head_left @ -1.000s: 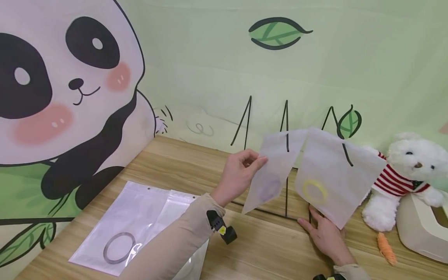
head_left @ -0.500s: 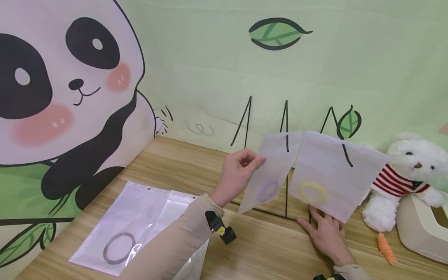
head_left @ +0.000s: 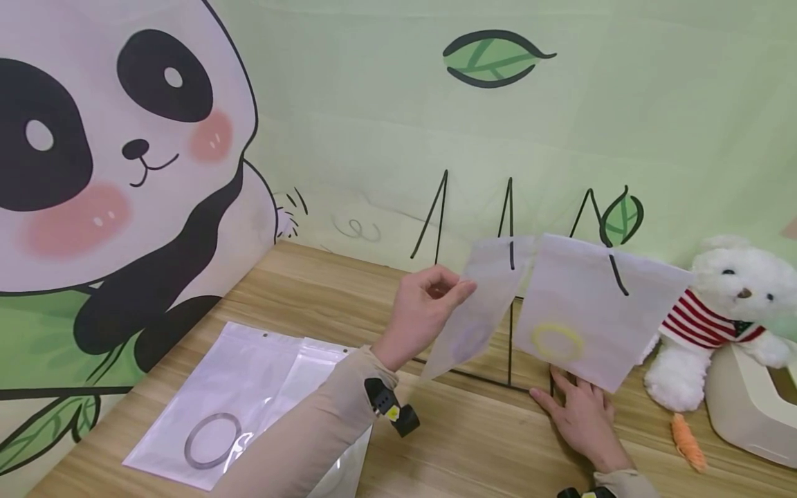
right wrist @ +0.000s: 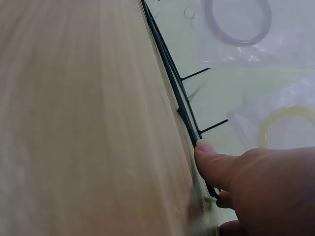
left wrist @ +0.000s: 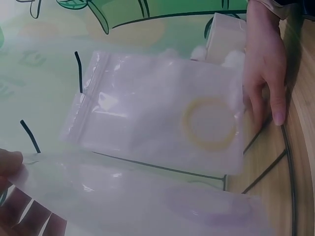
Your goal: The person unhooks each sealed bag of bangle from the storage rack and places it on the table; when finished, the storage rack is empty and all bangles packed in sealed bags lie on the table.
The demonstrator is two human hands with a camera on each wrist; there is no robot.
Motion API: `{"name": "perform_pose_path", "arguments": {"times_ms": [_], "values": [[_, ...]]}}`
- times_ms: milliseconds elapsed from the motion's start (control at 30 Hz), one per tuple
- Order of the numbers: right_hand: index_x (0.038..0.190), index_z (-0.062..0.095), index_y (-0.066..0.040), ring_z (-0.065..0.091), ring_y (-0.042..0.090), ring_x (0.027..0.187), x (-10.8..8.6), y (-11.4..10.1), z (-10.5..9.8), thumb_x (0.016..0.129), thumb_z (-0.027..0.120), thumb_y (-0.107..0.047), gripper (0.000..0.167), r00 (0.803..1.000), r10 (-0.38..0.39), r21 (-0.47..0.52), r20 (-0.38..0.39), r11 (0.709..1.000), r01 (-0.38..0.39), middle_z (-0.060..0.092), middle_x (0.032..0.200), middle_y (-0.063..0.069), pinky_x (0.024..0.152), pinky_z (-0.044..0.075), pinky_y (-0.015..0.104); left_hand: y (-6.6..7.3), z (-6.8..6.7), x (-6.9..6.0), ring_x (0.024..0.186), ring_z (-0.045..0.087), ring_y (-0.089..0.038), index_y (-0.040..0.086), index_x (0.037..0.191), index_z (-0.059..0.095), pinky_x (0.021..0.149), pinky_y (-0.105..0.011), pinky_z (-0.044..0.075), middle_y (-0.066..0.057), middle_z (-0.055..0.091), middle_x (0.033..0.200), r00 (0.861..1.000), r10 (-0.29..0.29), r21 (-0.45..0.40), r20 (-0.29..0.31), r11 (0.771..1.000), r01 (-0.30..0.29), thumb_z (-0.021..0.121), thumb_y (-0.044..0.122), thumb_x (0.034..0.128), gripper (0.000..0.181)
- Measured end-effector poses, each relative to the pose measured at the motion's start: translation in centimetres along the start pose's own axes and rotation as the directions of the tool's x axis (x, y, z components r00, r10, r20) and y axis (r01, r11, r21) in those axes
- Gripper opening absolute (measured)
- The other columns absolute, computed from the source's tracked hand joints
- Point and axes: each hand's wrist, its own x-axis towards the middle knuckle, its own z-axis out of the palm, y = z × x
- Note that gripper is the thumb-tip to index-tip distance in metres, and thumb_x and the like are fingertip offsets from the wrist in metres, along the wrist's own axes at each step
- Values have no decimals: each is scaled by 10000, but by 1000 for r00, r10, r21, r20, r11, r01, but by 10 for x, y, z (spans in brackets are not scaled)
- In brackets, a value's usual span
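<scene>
1) Left hand (head_left: 426, 304): pinches the purple-ring zip bag (head_left: 486, 297) by its edge, probably for control at the middle hook (head_left: 512, 256)
2) Right hand (head_left: 582, 418): grips the black wire rack (head_left: 510, 360) toward the table (head_left: 436, 443)'s back edge, likely for steadiness
3) Yellow-ring zip bag (head_left: 604, 311): hangs from the right hook (head_left: 618, 273)

1. The right hand (right wrist: 263, 189) grips a black wire rack (right wrist: 187, 123), thumb against the rod.
2. Just beside that hand, a clear bag (right wrist: 250, 123) shows a yellow ring (right wrist: 291, 111).
3. Farther from it, a second bag (right wrist: 295, 49) shows a purple ring (right wrist: 241, 43).
4. Past the thumb tip spreads a wooden table (right wrist: 98, 118).
</scene>
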Motion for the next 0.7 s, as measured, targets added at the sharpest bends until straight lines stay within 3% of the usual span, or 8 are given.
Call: {"name": "perform_pose_path", "arguments": {"times_ms": [300,567,700], "values": [[1496,333,-31,-16,554,1377,0,-1,-1,923,455,-656,857,1000,1,20,14,1000,-1,89,1550,322,913,110,787,4,1,-2,623,603,-141,51,767,697,564,-249,478,-37,684,732,999,31,-17,8,999,-31,743,153,870,152],[1493,336,-21,172,572,1289,-1,-1,0,937,438,-643,841,1000,-11,-12,-11,1000,11,205,1502,322,895,163,790,13,3,-8,586,566,-187,72,752,681,531,-239,453,-13,651,703,1000,20,5,14,1000,-20,763,160,852,157],[1494,337,-25,152,566,1308,-1,-1,0,940,442,-637,832,1000,-17,-18,-21,1000,17,201,1508,315,889,175,792,15,3,-10,583,567,-171,67,743,670,530,-235,454,-10,646,699,1000,5,2,8,1000,-5,765,155,850,167]]}}
